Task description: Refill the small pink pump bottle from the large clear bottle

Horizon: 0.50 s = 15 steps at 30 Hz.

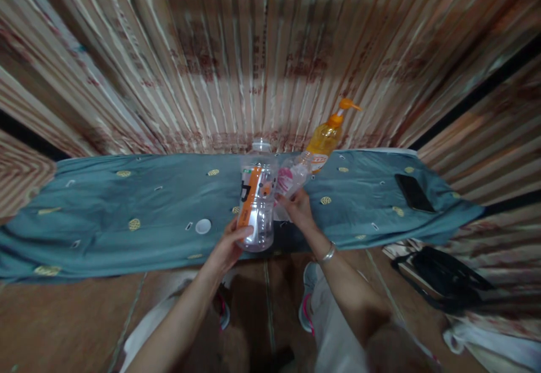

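My left hand [231, 242] is closed round the lower side of a large clear plastic bottle [266, 215] with an orange and black label. That bottle has no cap on its mouth, and no contents show inside it. Just to the right, my right hand [298, 208] grips a smaller clear plastic bottle [291, 177] with a pink print, tilted up to the right. Part of it is hidden by my fingers and the large bottle. Behind its upper end stands a pump bottle [323, 143] of yellow liquid with an orange pump head. A round white cap [203, 226] lies left of my left hand.
A teal cloth with yellow prints [164, 192] covers the narrow table. A black phone [414, 192] lies toward its right end. Patterned curtains [253, 63] hang behind and at the sides. A black bag [446, 277] rests low on the right, beyond the front edge.
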Each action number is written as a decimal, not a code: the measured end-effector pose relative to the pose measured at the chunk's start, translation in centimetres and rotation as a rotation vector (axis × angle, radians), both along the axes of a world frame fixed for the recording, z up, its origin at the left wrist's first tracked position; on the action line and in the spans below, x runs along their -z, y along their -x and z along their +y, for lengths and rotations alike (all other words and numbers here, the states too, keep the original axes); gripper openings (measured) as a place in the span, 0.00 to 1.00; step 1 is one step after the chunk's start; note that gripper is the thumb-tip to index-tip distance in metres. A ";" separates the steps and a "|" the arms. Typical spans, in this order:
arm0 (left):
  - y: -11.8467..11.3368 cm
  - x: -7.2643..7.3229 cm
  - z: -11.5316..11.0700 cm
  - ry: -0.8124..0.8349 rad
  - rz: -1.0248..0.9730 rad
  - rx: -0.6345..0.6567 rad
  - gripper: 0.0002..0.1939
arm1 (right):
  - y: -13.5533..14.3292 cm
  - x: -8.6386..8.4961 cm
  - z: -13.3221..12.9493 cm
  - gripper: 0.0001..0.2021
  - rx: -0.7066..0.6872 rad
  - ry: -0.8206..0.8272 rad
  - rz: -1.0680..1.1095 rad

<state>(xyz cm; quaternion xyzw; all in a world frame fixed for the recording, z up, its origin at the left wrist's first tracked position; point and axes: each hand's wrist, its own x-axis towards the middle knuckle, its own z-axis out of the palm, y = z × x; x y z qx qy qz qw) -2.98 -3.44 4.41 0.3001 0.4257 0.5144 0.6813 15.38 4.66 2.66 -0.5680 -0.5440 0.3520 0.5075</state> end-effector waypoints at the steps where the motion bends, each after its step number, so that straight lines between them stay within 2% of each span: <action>1: -0.3 -0.1 -0.3 0.003 -0.014 0.022 0.30 | 0.3 0.0 0.1 0.20 -0.008 -0.007 0.021; 6: -1.6 -0.5 -0.8 0.010 -0.071 0.072 0.32 | 1.4 0.2 0.0 0.18 -0.057 -0.027 0.094; 11: -2.2 -0.7 -0.5 0.007 -0.134 0.060 0.31 | 1.3 -0.1 -0.3 0.15 -0.071 -0.032 0.162; 15: -2.5 -0.4 -0.3 0.001 -0.178 0.050 0.27 | 1.3 -0.1 -0.2 0.16 -0.058 -0.032 0.229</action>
